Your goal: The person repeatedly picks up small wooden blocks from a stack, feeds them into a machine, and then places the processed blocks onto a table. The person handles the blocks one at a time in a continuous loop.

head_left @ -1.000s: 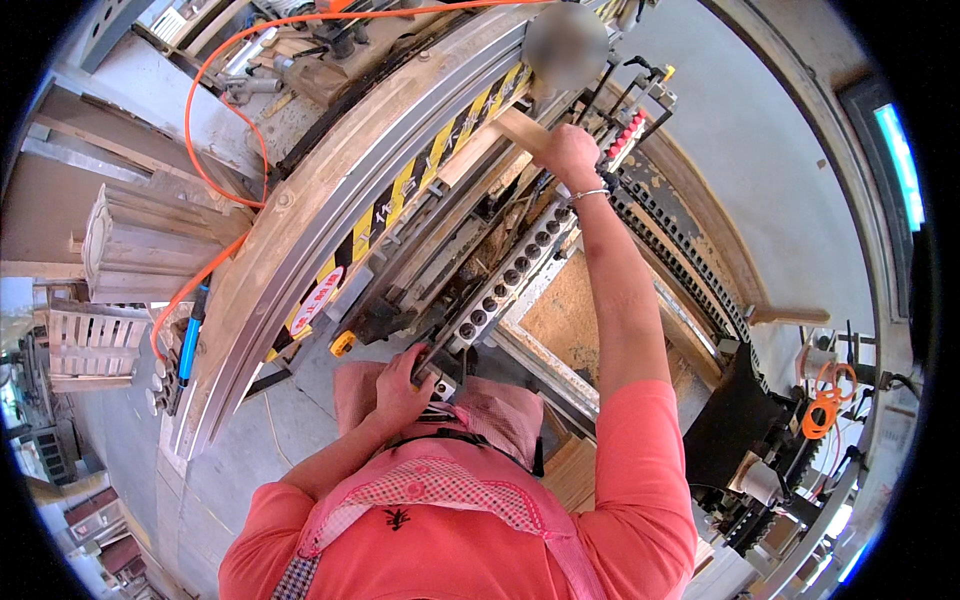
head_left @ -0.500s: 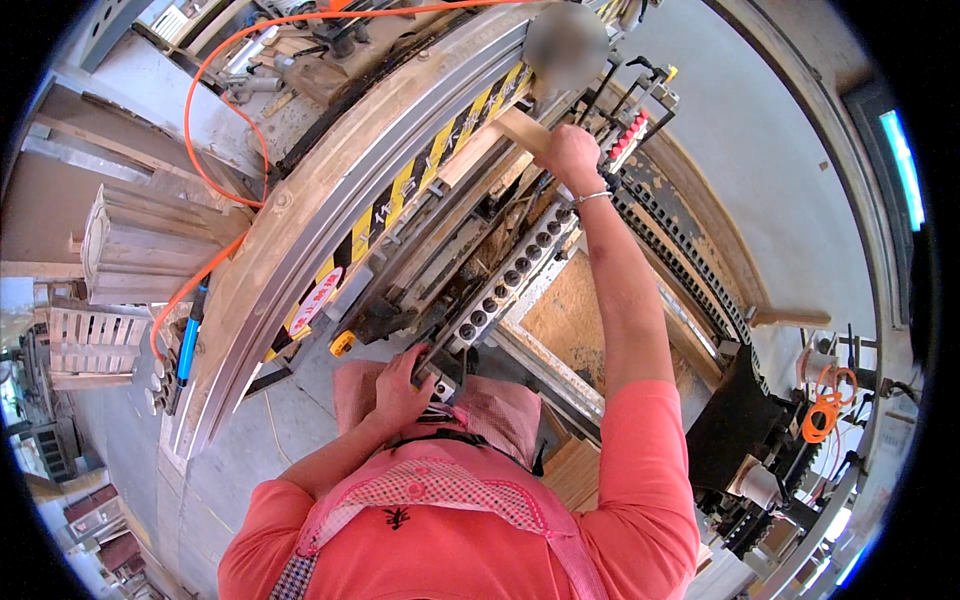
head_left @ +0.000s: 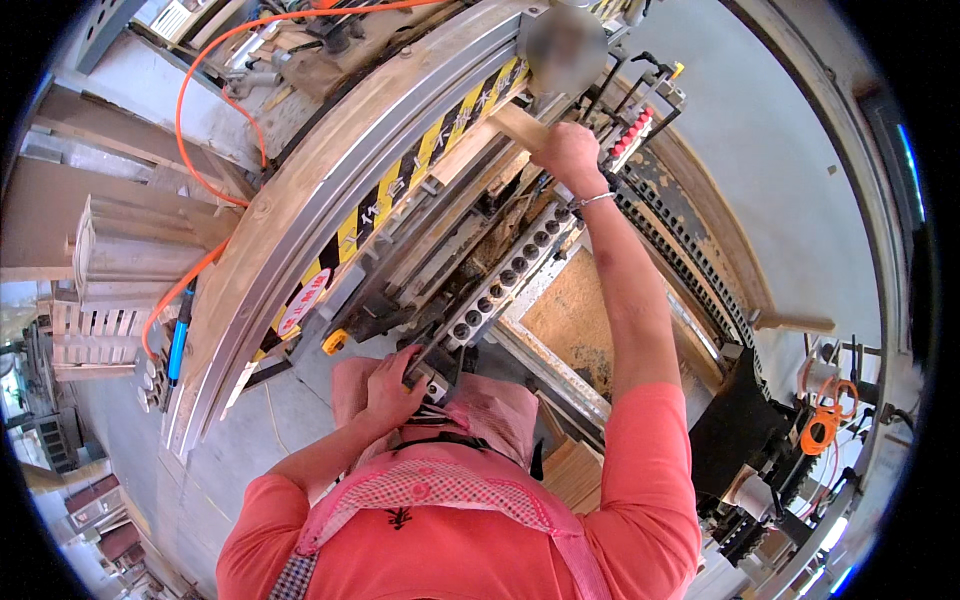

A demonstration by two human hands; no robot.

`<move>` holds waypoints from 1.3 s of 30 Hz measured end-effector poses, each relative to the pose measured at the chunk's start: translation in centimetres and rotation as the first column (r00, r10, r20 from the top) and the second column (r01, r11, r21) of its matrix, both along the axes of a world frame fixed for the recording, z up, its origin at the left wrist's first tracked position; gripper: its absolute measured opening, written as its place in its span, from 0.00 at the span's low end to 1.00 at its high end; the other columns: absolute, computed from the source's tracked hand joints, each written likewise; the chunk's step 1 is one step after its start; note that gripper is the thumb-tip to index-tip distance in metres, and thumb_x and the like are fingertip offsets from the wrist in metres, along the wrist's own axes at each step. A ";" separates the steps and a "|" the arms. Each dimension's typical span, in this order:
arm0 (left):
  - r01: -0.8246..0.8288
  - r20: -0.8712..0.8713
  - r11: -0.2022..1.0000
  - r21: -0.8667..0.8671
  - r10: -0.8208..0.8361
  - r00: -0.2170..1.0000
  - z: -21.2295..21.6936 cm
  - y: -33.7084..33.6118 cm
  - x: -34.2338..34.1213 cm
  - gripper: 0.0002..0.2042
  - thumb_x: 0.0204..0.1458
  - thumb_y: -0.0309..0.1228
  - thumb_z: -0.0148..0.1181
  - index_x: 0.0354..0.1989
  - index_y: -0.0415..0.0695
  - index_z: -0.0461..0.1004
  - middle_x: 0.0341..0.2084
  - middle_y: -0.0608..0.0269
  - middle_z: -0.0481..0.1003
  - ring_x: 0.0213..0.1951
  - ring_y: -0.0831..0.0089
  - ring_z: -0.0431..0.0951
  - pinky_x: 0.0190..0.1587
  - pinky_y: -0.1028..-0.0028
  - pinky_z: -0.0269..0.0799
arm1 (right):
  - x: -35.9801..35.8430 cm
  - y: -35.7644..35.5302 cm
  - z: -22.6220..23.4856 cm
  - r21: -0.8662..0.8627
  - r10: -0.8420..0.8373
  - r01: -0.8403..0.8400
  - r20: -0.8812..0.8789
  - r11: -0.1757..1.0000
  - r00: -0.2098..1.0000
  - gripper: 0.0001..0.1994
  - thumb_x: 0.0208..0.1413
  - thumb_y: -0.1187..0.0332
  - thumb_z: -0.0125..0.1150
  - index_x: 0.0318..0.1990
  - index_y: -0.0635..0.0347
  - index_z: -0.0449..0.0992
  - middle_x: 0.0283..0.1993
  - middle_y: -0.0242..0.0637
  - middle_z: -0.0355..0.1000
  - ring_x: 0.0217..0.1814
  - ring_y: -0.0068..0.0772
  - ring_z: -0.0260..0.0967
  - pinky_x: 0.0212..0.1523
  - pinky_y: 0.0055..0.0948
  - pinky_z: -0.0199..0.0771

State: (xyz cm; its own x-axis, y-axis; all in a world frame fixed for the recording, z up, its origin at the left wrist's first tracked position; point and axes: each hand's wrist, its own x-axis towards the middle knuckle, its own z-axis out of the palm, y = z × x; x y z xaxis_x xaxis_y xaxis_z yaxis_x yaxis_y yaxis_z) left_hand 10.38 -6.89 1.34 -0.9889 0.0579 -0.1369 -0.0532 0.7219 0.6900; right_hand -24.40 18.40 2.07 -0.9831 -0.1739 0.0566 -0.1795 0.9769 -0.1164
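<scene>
I stand in a dusty wood shop at a long grey machine (head_left: 330, 215). My right hand (head_left: 568, 155) reaches far out, fingers shut around a wood block (head_left: 517, 125) to hold it there. My left hand (head_left: 388, 385) grips the machine's near end (head_left: 432, 378) to steady me.

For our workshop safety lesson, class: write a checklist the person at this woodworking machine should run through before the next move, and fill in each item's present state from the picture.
1. Right hand has a firm grip on the wooden piece: ok, fingers closed around its end.
2. Left hand is steadied on the machine: ok, it rests at the near end of the row of round drill sockets.
3. Wooden piece seated squarely in the machine: cannot tell, its far end is hidden.
4. Orange hose clear of both hands: ok, it runs off to the left.
5. Bracelet clear of moving parts: cannot tell.
6. Machine stopped: cannot tell.
</scene>
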 end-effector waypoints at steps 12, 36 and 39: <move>0.022 -0.034 0.999 0.029 -0.021 0.999 -1.9 -0.6 0.9 0.23 0.39 0.27 0.59 0.48 0.43 0.66 0.35 0.50 0.72 0.39 0.51 0.72 0.40 0.60 0.69 | 0.5 -0.1 0.5 -0.005 0.013 -0.013 -0.010 1.000 1.000 0.20 0.30 0.53 0.68 0.27 0.60 0.78 0.29 0.44 0.74 0.32 0.42 0.74 0.34 0.34 0.76; 0.278 -0.111 0.942 0.186 -0.261 0.959 -5.4 -2.7 0.9 0.28 0.48 0.27 0.53 0.60 0.37 0.53 0.52 0.43 0.64 0.54 0.53 0.65 0.56 0.67 0.58 | 57.4 -11.3 -2.6 -0.734 -0.827 0.529 -0.077 0.425 0.557 0.08 0.44 0.73 0.64 0.33 0.61 0.74 0.23 0.38 0.67 0.22 0.30 0.66 0.24 0.26 0.68; 0.258 -0.115 0.953 0.162 -0.241 0.964 -5.8 -2.8 0.7 0.29 0.48 0.27 0.54 0.60 0.40 0.54 0.52 0.44 0.65 0.53 0.53 0.66 0.55 0.67 0.59 | 67.2 -13.4 -5.5 -0.565 -0.897 0.741 0.004 0.362 0.442 0.07 0.45 0.70 0.64 0.32 0.60 0.75 0.24 0.37 0.69 0.22 0.32 0.68 0.23 0.28 0.68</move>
State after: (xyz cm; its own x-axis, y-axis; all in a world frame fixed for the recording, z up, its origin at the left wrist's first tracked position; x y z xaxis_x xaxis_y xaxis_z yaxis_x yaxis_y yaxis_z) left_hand 11.06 -9.72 -4.45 -0.9476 0.3193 -0.0113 0.1834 0.5725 0.7991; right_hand 42.78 4.97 -3.48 -0.5344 0.8335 0.1406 0.5860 0.4852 -0.6491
